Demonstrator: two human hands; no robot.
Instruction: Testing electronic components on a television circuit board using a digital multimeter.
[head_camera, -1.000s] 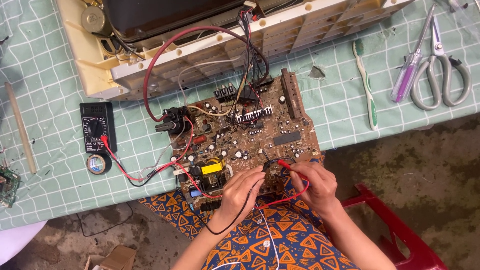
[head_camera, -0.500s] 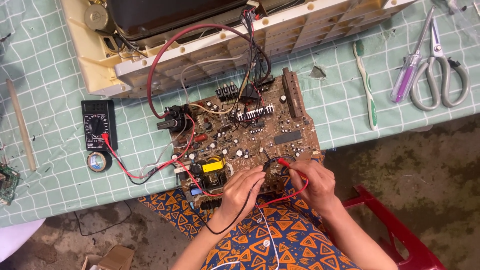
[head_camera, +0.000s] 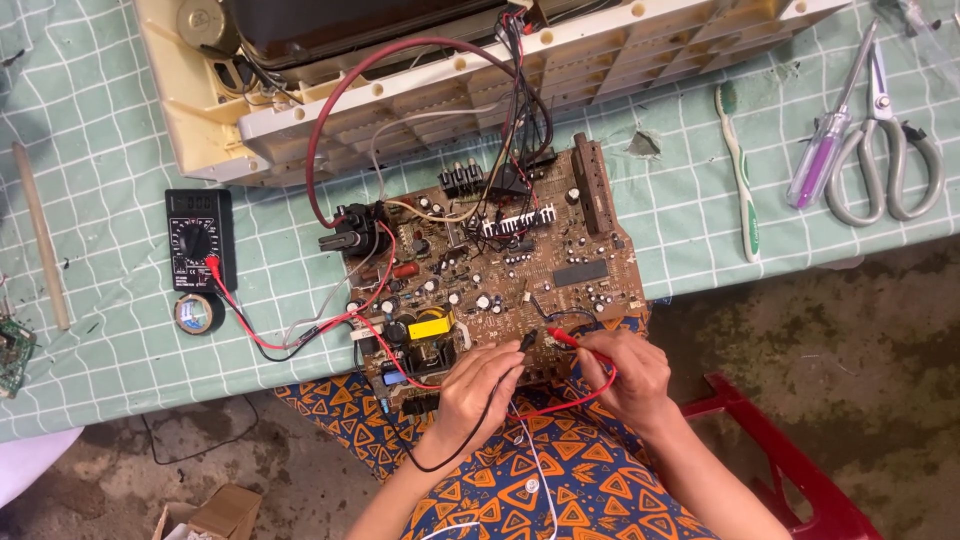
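A brown circuit board crowded with parts lies at the table's front edge, partly over my lap. My left hand grips a black probe whose tip touches the board's near edge. My right hand grips a red probe, tip on the board just right of the black one. Red and black leads run left to a black multimeter on the table.
A cream appliance casing stands behind the board, wired to it. A tape roll lies by the meter. A toothbrush, a purple screwdriver and scissors lie at right, a wooden stick at left. A red stool stands below.
Both hands keep the probes on the board's near edge. The view has shifted slightly, and the probe tips have barely moved.
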